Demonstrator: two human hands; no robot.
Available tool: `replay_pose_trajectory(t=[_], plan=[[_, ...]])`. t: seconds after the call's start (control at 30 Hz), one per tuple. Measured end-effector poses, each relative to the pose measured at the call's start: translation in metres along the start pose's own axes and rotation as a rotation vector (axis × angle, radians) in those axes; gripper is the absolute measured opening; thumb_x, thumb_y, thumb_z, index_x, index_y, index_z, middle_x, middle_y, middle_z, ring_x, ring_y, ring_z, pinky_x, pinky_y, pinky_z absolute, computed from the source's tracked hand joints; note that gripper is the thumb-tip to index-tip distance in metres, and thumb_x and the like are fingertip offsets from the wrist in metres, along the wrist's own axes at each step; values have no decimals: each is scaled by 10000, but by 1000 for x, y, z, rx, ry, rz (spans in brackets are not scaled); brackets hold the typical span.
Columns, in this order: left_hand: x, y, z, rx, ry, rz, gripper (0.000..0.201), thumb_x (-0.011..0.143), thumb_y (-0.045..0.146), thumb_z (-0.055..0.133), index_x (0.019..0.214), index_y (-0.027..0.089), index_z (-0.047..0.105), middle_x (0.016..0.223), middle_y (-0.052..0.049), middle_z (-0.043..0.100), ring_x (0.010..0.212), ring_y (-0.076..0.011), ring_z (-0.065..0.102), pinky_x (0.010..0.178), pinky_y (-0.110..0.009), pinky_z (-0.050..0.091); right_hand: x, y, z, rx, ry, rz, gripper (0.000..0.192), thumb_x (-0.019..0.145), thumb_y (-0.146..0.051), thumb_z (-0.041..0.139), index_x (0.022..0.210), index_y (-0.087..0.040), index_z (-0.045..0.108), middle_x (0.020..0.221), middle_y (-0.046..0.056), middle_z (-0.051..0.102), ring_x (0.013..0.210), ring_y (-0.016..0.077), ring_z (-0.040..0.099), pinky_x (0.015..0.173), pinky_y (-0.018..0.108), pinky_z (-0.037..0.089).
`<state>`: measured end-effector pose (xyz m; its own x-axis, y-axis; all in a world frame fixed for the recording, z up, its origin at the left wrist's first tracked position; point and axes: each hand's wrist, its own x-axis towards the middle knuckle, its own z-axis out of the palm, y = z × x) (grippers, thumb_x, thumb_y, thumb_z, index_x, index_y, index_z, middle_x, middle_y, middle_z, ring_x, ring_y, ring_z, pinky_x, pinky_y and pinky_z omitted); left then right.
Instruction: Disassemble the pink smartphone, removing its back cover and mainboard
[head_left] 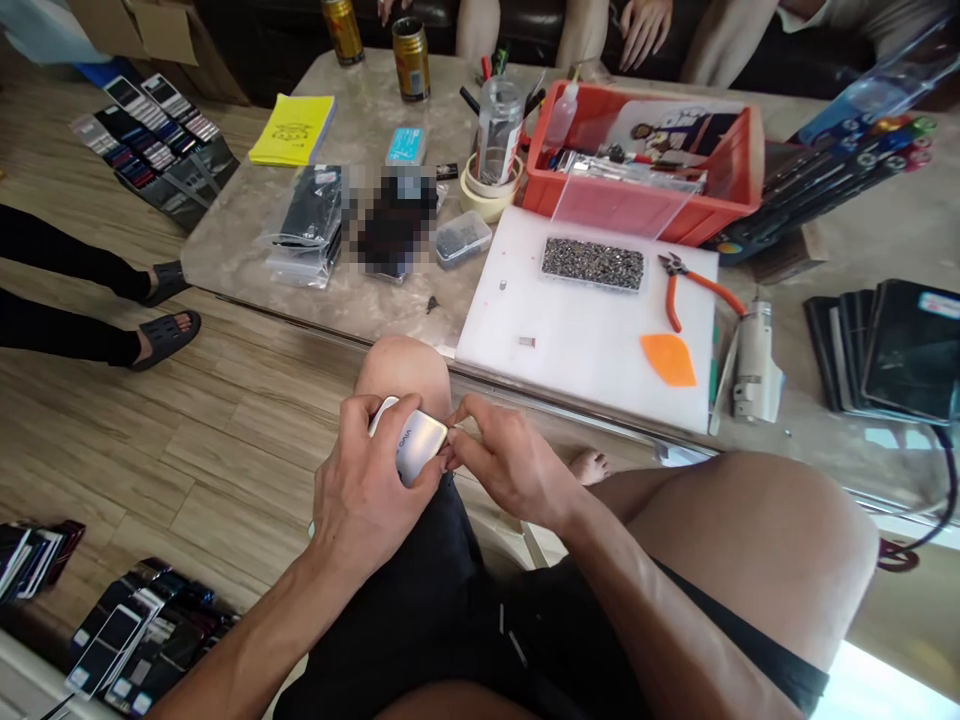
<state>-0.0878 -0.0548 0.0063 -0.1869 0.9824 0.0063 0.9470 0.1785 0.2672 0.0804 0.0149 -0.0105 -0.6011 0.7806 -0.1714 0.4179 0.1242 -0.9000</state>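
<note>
Left hand grips a smooth silver phone (rounded corners); right hand pinches its edge. Clear tray holds tiny dark parts.

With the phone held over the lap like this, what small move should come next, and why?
Probably a small pull or pry at the phone's right edge: the left hand wraps it, back upward, while the right hand's fingertips pinch that edge.
</note>
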Motion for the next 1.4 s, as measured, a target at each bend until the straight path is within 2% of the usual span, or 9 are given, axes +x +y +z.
replay_pose_trajectory(t=[0.17, 0.47, 0.6, 0.7, 0.8, 0.93, 1.17, 1.27, 1.4], plan=[[3, -6, -1, -48, -5, -2, 530, 838, 304, 743, 1344, 299, 583, 1229, -67, 538, 976, -265, 692, 604, -330, 528, 15, 2, -18, 158, -208, -37, 121, 1024, -233, 483, 919, -209, 538, 894, 45, 775, 865, 200, 734, 784, 303, 532], [6, -3, -3, -69, -42, 6, 505, 872, 324, 705, 1353, 285, 557, 1246, -85, 529, 1039, -286, 676, 682, -350, 553, 28, 3, -30, 211, -316, 13, 189, 1038, -296, 483, 866, -237, 534, 877, 28, 787, 856, 221, 759, 791, 345, 583], [8, -4, -4, -97, -56, -1, 503, 873, 321, 714, 1350, 287, 560, 1241, -83, 527, 1074, -292, 669, 697, -357, 566, 24, 7, -18, 371, -247, 74, 205, 1041, -357, 503, 892, -225, 552, 843, 42, 778, 832, 225, 763, 762, 348, 613], [9, -3, -4, -108, -58, -12, 508, 878, 344, 731, 1353, 287, 560, 1237, -81, 529, 1069, -294, 671, 690, -362, 570, 14, 10, 3, 545, -89, 143, 251, 1047, -420, 507, 891, -224, 520, 792, 31, 756, 767, 211, 759, 732, 338, 623], [8, 1, -4, -98, -62, -24, 488, 894, 367, 731, 1348, 289, 568, 1247, -81, 535, 1043, -291, 676, 702, -372, 575, 2, 9, 22, 601, 109, 202, 303, 1037, -481, 521, 869, -229, 500, 772, 18, 722, 754, 200, 741, 725, 328, 622], [7, 4, -4, -87, -64, -26, 475, 907, 372, 722, 1350, 294, 570, 1267, -85, 536, 1056, -301, 678, 713, -386, 580, -6, 4, 33, 616, 227, 246, 294, 1026, -489, 527, 871, -240, 512, 750, 1, 665, 733, 194, 704, 704, 319, 622], [8, 3, -4, -88, -78, -19, 522, 874, 369, 762, 1353, 301, 565, 1275, -89, 534, 1081, -314, 680, 709, -387, 582, -10, -1, 32, 471, 263, 207, 294, 1062, -447, 431, 845, -258, 492, 759, 6, 653, 763, 203, 669, 748, 330, 591], [8, 4, -4, -82, -68, -15, 497, 903, 436, 733, 1350, 292, 570, 1271, -95, 537, 1055, -310, 688, 675, -377, 571, -10, 0, 31, 259, 267, 179, 242, 1055, -395, 435, 860, -260, 479, 776, 28, 665, 734, 216, 663, 722, 339, 549], [10, 7, -4, -39, -86, -36, 498, 892, 406, 739, 1350, 300, 575, 1260, -87, 541, 994, -294, 702, 643, -366, 557, -7, 1, 30, -155, 286, 97, 239, 1040, -315, 438, 806, -271, 422, 752, 62, 609, 670, 235, 577, 568, 326, 426]])
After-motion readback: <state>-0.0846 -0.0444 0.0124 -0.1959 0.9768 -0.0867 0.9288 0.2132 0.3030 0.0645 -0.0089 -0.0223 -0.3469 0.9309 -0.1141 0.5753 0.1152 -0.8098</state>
